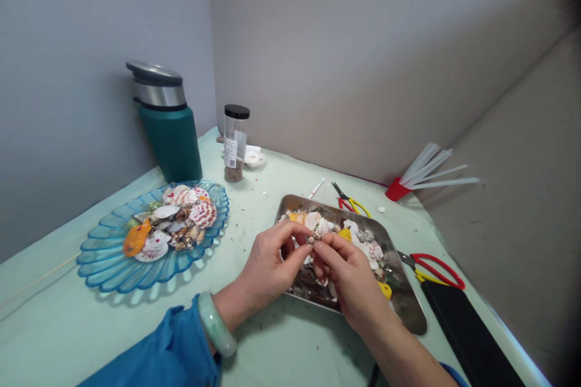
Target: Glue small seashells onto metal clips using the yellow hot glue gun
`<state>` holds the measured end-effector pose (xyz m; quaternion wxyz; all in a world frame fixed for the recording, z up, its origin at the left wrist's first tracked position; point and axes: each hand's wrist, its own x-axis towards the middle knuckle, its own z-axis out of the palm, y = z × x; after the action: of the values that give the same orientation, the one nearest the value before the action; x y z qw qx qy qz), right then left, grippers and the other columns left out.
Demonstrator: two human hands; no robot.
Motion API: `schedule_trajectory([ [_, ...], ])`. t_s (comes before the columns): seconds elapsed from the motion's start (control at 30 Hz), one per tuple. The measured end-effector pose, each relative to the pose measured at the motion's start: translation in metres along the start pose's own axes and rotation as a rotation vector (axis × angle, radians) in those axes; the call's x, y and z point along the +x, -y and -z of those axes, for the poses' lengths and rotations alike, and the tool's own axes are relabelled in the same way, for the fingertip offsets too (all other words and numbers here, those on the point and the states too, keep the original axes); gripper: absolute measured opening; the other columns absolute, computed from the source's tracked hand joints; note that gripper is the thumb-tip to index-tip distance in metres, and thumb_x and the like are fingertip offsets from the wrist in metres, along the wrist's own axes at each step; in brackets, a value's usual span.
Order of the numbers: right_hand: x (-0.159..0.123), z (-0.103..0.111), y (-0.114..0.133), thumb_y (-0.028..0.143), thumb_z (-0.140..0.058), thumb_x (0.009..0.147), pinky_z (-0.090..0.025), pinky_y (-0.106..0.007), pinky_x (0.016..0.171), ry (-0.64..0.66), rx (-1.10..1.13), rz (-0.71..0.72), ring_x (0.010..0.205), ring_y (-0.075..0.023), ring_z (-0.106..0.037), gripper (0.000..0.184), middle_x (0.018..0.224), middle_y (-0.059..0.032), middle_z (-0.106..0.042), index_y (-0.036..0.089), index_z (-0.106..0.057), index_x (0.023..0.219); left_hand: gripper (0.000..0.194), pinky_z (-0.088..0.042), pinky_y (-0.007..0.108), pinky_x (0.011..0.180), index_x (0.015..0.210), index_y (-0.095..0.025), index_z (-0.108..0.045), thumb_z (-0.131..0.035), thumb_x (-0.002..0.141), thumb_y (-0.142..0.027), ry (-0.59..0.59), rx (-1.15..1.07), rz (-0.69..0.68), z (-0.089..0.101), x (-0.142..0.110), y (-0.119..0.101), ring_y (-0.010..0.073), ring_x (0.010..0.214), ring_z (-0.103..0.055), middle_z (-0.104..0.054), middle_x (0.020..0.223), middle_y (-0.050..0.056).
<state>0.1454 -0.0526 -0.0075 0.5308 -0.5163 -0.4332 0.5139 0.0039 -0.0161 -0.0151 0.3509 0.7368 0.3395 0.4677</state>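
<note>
Over the metal tray (408, 308), both hands meet at the fingertips. My left hand (276, 259) is closed in a pinch, thumb against forefinger, on a small shell (311, 240). From the other side my right hand (348, 273) pinches at the same shell, its fingers curled and partly hidden. The shell is tiny and mostly covered, so its details are hard to make out. Beneath the hands the tray holds many white, orange, yellow and speckled shells (363, 245).
A blue scalloped plate (102, 257) of shells stands left, before a green flask (170, 142). Behind are a clear jar (235, 145) and tissue (255, 157). Red-and-yellow pliers (349, 201), larger cutters (438, 269), a black slab (467, 332) and a red cup (397, 189) of translucent sticks lie right.
</note>
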Motion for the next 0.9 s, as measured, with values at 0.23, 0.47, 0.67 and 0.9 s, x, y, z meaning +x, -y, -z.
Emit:
schedule_trajectory([
  [0.23, 0.0002, -0.0001, 0.0002, 0.032, -0.063, 0.08, -0.029, -0.021, 0.048, -0.005, 0.004, -0.006, 0.048, -0.0084, -0.037, 0.023, 0.051, 0.0066, -0.046, 0.019, -0.051, 0.066, 0.008, -0.043, 0.023, 0.057, 0.089, -0.017, -0.06, -0.057, 0.082, -0.017, -0.007, 0.011, 0.029, -0.0002, 0.0006, 0.0009, 0.0112, 0.06, -0.052, -0.062, 0.076, 0.001],
  [0.47, -0.0002, -0.0007, 0.0009, 0.034, -0.065, 0.079, -0.03, -0.021, 0.047, -0.006, 0.016, -0.01, 0.048, -0.0084, -0.038, 0.024, 0.05, 0.0064, -0.047, 0.019, -0.052, 0.065, 0.008, -0.042, 0.022, 0.056, 0.089, -0.018, -0.058, -0.056, 0.082, -0.017, -0.01, -0.004, 0.031, -0.001, 0.0009, 0.0017, 0.0105, 0.058, -0.052, -0.062, 0.076, 0.0],
  [0.67, 0.0007, 0.0003, -0.0005, 0.033, -0.064, 0.08, -0.029, -0.02, 0.047, 0.0, 0.015, -0.013, 0.048, -0.008, -0.037, 0.023, 0.051, 0.0063, -0.047, 0.018, -0.053, 0.067, 0.007, -0.042, 0.023, 0.057, 0.087, -0.017, -0.06, -0.056, 0.082, -0.016, -0.005, 0.006, 0.013, -0.0003, 0.0006, 0.0005, 0.0111, 0.06, -0.052, -0.061, 0.076, 0.001],
  [0.9, -0.0007, -0.0001, 0.0004, 0.032, -0.063, 0.081, -0.029, -0.021, 0.048, 0.0, 0.012, -0.009, 0.049, -0.0081, -0.037, 0.023, 0.051, 0.0062, -0.047, 0.018, -0.052, 0.066, 0.005, -0.042, 0.023, 0.057, 0.086, -0.017, -0.06, -0.057, 0.082, -0.016, 0.0, 0.009, 0.018, 0.0004, 0.0004, -0.0007, 0.011, 0.06, -0.052, -0.061, 0.076, 0.0],
])
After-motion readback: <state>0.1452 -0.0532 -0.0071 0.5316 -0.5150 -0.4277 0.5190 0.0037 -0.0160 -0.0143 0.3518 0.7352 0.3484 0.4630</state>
